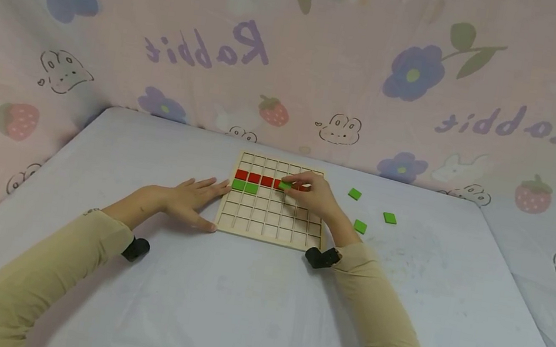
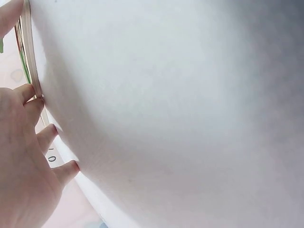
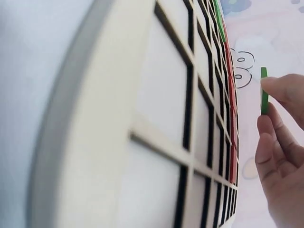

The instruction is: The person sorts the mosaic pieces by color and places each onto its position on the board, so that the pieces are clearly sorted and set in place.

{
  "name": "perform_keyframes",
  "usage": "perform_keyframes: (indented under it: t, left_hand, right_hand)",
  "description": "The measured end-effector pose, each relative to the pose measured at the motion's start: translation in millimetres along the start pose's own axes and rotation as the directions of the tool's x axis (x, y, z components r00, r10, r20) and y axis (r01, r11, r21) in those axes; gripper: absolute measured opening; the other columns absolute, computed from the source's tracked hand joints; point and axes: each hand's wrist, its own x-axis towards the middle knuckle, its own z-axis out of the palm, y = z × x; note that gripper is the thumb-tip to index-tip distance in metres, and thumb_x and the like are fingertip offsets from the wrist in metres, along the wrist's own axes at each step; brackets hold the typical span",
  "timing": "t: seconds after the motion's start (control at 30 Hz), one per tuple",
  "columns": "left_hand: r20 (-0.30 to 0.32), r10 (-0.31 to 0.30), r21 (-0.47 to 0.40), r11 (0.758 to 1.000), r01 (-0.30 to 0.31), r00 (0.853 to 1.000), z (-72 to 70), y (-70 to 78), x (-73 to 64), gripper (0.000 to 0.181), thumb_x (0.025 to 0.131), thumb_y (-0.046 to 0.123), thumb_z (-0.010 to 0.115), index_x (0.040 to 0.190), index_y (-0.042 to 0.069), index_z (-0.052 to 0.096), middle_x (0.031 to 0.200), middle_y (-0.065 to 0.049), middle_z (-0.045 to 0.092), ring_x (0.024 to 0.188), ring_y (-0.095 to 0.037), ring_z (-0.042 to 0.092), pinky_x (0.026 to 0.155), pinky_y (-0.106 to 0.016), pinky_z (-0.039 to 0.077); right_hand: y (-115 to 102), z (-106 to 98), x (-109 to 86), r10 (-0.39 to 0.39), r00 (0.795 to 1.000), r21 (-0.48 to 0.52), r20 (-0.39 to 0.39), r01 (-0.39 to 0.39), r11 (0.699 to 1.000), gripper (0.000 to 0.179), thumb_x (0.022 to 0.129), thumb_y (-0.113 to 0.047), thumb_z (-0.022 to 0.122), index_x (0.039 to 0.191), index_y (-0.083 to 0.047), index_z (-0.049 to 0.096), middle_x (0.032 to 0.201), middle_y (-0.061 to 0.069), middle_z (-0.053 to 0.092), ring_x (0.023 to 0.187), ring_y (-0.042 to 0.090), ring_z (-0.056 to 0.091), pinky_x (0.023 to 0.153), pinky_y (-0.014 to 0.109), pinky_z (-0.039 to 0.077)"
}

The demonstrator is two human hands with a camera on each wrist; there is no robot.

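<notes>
A wooden grid board (image 1: 269,239) lies on the table, with a row of red square tiles (image 1: 254,178) across it and two green tiles (image 1: 244,186) in the row just below, at the left. My right hand (image 1: 313,193) is over the board and pinches a green tile (image 3: 264,90) between thumb and fingers; in the right wrist view the tile is on edge, apart from the board. With fingers spread, my left hand (image 1: 188,202) rests on the table, its thumb and fingertips touching the board's left edge.
Three loose green tiles (image 1: 354,194) lie on the table right of the board. The white-covered table (image 1: 216,307) meets a printed cloth backdrop (image 1: 316,54) behind. Each wrist carries a small black camera (image 1: 322,258).
</notes>
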Motion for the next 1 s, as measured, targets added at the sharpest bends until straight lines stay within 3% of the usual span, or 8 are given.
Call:
perform_keyframes:
  t: [0.4,1.0]
  left_hand:
    - [-0.004,0.000,-0.004,1.000,0.000,1.000,0.0,0.4,-0.2,0.095,0.087,0.052,0.059,0.155,0.008,0.009,0.162,-0.014,0.004,0.148,-0.038,-0.002,0.114,-0.065,0.001]
    - [-0.005,-0.003,0.006,1.000,0.003,1.000,1.9,-3.5,2.1,0.095,0.087,0.051,0.060,0.155,0.010,0.008,0.162,-0.011,0.002,0.149,-0.034,-0.003,0.115,-0.063,0.001]
  right_hand:
    - [-6,10,4.3,0.010,0.999,0.001,0.030,-0.010,1.000,0.027,0.088,-0.013,0.068,0.115,-0.011,0.070,0.119,0.008,0.061,0.105,0.024,0.057,0.089,0.038,0.049]
    - [-11,26,12.1,0.000,0.997,-0.075,0.077,0.005,0.997,0.023,0.088,-0.016,0.069,0.111,-0.013,0.072,0.100,0.005,0.062,0.085,0.018,0.053,0.070,0.028,0.042]
